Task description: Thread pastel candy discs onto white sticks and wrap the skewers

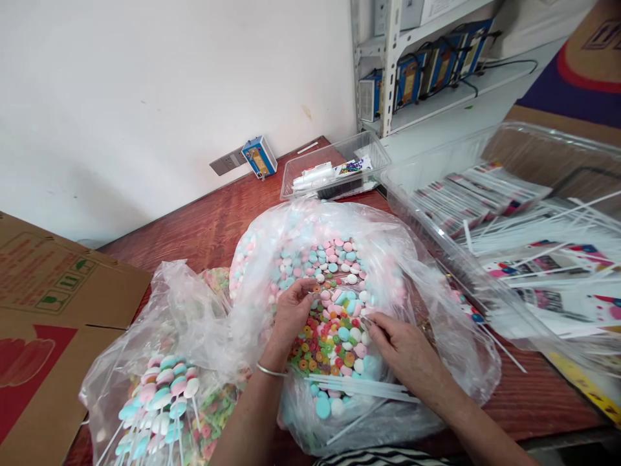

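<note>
My left hand (pixel 294 310), wearing a bracelet, pinches an orange gummy ring (pixel 317 288) over an opened clear plastic bag (pixel 252 285). Pink, blue and white round candies (pixel 334 252) fill much of this bag, and a heap of colourful gummy rings (pixel 315 346) lies in its middle. My right hand (pixel 402 349) is closed at the heap's right side, thumb against fingers; what they hold, if anything, is too small to make out. White sticks (pixel 359 386) lie across the front of the bag, just left of my right wrist.
Left, another bag (pixel 169 310) holds candies on sticks (pixel 162 395) and gummy rings beside a cardboard box (pixel 58 336). Clear trays of packets and sticks (pixel 427 252) and of packages (pixel 334 194) stand right and behind. A blue device (pixel 259 156) sits by the wall.
</note>
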{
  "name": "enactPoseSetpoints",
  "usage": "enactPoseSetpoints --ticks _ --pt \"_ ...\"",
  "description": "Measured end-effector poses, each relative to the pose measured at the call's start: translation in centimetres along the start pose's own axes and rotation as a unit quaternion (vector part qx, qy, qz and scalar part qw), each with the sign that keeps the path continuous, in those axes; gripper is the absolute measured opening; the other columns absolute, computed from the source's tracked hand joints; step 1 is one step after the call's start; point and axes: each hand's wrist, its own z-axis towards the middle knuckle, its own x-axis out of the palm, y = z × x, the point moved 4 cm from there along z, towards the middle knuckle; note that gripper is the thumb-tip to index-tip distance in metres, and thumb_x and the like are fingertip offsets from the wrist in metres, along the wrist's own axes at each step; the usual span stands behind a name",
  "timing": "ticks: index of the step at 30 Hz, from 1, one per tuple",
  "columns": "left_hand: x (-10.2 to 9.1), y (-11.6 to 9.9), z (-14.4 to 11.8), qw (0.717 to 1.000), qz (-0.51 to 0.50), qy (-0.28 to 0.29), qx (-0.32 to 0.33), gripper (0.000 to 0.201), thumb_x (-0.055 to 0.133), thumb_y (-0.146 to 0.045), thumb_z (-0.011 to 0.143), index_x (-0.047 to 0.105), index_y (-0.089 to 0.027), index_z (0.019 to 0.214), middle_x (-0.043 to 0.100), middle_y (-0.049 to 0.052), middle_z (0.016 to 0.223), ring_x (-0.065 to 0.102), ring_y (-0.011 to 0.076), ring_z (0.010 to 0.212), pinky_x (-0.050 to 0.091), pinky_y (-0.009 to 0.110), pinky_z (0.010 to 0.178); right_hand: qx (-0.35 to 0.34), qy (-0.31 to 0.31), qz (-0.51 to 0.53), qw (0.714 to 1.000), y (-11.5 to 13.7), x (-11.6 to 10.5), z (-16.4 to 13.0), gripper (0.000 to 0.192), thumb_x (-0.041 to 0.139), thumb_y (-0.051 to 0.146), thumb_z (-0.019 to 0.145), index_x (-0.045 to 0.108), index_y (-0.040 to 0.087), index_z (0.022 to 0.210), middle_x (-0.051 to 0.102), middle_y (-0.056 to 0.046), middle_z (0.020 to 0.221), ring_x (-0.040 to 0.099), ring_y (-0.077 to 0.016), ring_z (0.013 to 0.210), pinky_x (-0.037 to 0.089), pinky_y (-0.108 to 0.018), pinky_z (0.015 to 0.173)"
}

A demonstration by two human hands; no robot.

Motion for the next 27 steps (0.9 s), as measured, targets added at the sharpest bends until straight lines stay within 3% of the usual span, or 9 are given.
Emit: enactPoseSetpoints --ticks 2,5,9,13,15,18,20,23,27 --pt "0.0 -0.1 -0.5 0.995 -0.102 0.010 -0.020 0.029 0.066 -0.023 0.081 0.062 -0.020 0.110 0.072 0.005 0.101 0.066 0.0182 0.093 0.053 0.032 0.084 0.000 0.014 -0.009 1.000 0.2 0.4 -0.1 0.030 0.035 0.032 0.095 0.054 0.022 0.074 0.064 -0.001 0.071 0.059 -0.0181 0.067 0.032 -0.027 0.060" --pt "0.2 -0.9 -1.0 0.993 -0.116 0.029 -0.003 0.028 0.065 -0.021 0.081 0.063 -0.019 0.109 0.073 0.006 0.102 0.067 0.0178 0.095 0.054 0.032 0.086 -0.004 0.023 -0.021 1.000 0.6 0.8 -0.1 0.030 0.036 0.030 0.095 0.051 0.022 0.071 0.063 -0.002 0.070 0.058 -0.0178 0.068 0.031 -0.027 0.060" --pt "0.4 -2.7 -1.6 0.996 0.038 0.028 0.069 0.027 0.059 -0.014 0.085 0.067 -0.020 0.110 0.072 0.007 0.107 0.068 0.0188 0.097 0.055 0.034 0.087 0.000 0.035 -0.035 0.999 0.8 0.9 0.0 0.031 0.035 0.029 0.095 0.050 0.021 0.069 0.061 -0.002 0.068 0.058 -0.0177 0.066 0.030 -0.027 0.060" --pt "0.8 -4.2 -2.4 0.972 0.171 0.041 0.155 0.037 0.053 -0.011 0.088 0.064 -0.026 0.121 0.072 0.004 0.111 0.067 0.0192 0.102 0.053 0.035 0.092 0.003 0.017 -0.026 1.000 1.0 0.9 -0.1 0.030 0.037 0.029 0.094 0.048 0.021 0.067 0.059 -0.002 0.066 0.056 -0.0178 0.065 0.029 -0.028 0.060" --pt "0.6 -4.5 -2.8 0.971 0.167 0.041 0.168 0.041 0.049 -0.013 0.091 0.059 -0.027 0.128 0.070 0.005 0.118 0.067 0.0183 0.102 0.054 0.033 0.090 0.002 -0.002 0.018 1.000 0.9 1.1 -0.2 0.029 0.038 0.029 0.092 0.048 0.021 0.065 0.057 -0.001 0.065 0.055 -0.0172 0.064 0.031 -0.027 0.060" --pt "-0.3 -4.1 -2.5 0.984 0.115 -0.003 0.136 0.046 0.043 -0.014 0.094 0.050 -0.028 0.137 0.065 0.006 0.127 0.069 0.0146 0.088 0.056 0.028 0.074 0.012 -0.028 0.139 0.990 0.2 1.2 -0.1 0.029 0.040 0.032 0.091 0.051 0.021 0.066 0.055 0.001 0.063 0.053 -0.0160 0.063 0.035 -0.025 0.059" --pt "-0.7 -3.8 -1.9 0.985 0.116 -0.031 0.122 0.044 0.043 -0.014 0.094 0.053 -0.027 0.134 0.066 0.006 0.123 0.068 0.0141 0.086 0.055 0.027 0.071 0.022 -0.044 0.217 0.975 -0.4 1.1 0.0 0.029 0.042 0.037 0.089 0.055 0.020 0.069 0.057 0.001 0.066 0.053 -0.0160 0.065 0.038 -0.024 0.060" --pt "0.2 -3.4 -0.7 0.968 0.208 0.017 0.141 0.034 0.048 -0.011 0.091 0.068 -0.025 0.115 0.070 0.005 0.108 0.065 0.0175 0.096 0.052 0.030 0.082 0.034 -0.064 0.285 0.956 -1.2 0.5 0.3 0.028 0.047 0.040 0.088 0.062 0.019 0.076 0.061 0.000 0.071 0.054 -0.0168 0.069 0.042 -0.024 0.062" --pt "2.5 -2.7 0.5 0.923 0.340 0.102 0.150 0.029 0.052 -0.009 0.088 0.073 -0.022 0.103 0.070 0.006 0.095 0.062 0.0206 0.093 0.049 0.032 0.082 0.048 -0.082 0.309 0.946 -1.7 -0.2 0.4 0.027 0.051 0.040 0.087 0.067 0.019 0.081 0.065 0.000 0.075 0.056 -0.0170 0.070 0.042 -0.024 0.062"
